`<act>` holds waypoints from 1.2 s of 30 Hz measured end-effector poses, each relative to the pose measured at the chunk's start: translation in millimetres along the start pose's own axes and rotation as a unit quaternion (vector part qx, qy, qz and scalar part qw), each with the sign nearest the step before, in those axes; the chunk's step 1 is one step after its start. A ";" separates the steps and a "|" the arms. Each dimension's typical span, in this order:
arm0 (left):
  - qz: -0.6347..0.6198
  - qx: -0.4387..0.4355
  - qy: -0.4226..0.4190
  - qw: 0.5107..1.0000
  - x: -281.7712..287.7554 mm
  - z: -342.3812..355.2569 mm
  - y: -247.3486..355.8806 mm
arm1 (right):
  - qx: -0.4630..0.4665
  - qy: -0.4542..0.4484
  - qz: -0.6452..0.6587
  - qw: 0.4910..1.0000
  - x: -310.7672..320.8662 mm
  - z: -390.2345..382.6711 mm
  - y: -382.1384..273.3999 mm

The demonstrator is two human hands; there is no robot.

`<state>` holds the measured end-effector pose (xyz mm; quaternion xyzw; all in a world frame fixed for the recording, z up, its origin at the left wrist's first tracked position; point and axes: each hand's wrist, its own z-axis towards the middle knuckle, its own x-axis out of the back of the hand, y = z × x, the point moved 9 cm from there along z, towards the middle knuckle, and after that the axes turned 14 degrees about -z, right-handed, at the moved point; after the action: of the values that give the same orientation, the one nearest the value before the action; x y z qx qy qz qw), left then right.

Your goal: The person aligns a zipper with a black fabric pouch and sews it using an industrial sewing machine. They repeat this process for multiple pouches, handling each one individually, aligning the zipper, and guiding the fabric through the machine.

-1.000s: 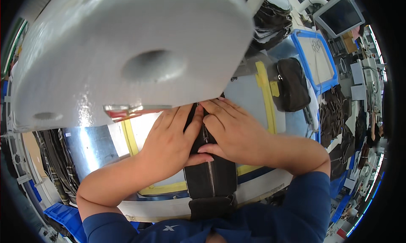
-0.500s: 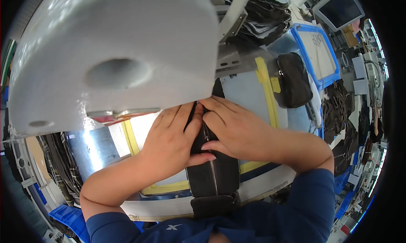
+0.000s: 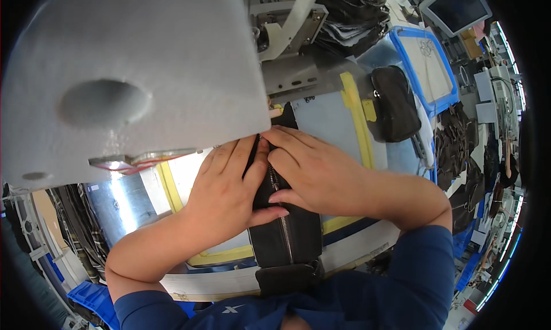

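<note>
A black fabric pouch piece (image 3: 301, 232) with a metal zipper runs lengthwise in front of me, its near end folded close to my body. From the left, my left hand (image 3: 225, 186) grips its far part beside the zipper, fingers pointing away and thumb lying across the teeth. My right hand (image 3: 313, 166) grips the opposite side, its index finger bent and thumb on the fabric near the zipper. Both sets of fingertips meet at the far end, close under the large white machine head (image 3: 189, 54). What lies beneath the fingers is hidden.
Yellow tape strips (image 3: 360, 123) mark the work surface. A dark zippered pouch (image 3: 396, 103) lies at the right, near a blue-framed tray (image 3: 427, 63). Stacked dark pieces (image 3: 350, 20) stand at the back; dark fabric (image 3: 83, 226) hangs at the left. A screen (image 3: 456, 8) is far right.
The whole view has shifted slightly, with the machine head now further left and more of the metal parts behind it showing. Both hands keep nearly the same hold on the pouch piece.
</note>
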<state>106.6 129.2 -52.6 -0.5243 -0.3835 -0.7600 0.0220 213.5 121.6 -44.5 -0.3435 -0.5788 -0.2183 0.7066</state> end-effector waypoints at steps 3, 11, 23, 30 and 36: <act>-0.008 0.002 -0.007 1.000 -1.5 0.5 -0.2 | -0.006 0.004 -0.002 1.000 1.0 -1.6 0.6; 0.028 -0.004 -0.024 0.999 -4.1 0.5 1.5 | 0.009 0.047 0.012 0.999 -3.8 0.1 8.1; 0.029 0.031 -0.005 0.999 -5.6 -6.6 -3.0 | -0.551 0.134 -0.193 0.801 143.3 -227.2 193.5; 0.035 0.010 -0.007 0.999 -5.7 -1.3 3.0 | -0.663 0.071 -0.240 0.705 104.6 -351.7 258.7; 0.027 0.007 -0.003 1.000 -3.6 -6.2 0.8 | -0.702 0.086 -0.218 0.673 96.9 -355.8 278.9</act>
<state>103.8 123.5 -56.0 -0.5369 -0.3749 -0.7544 0.0449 670.9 54.1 -49.0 -0.5821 -0.2505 -0.7366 0.2362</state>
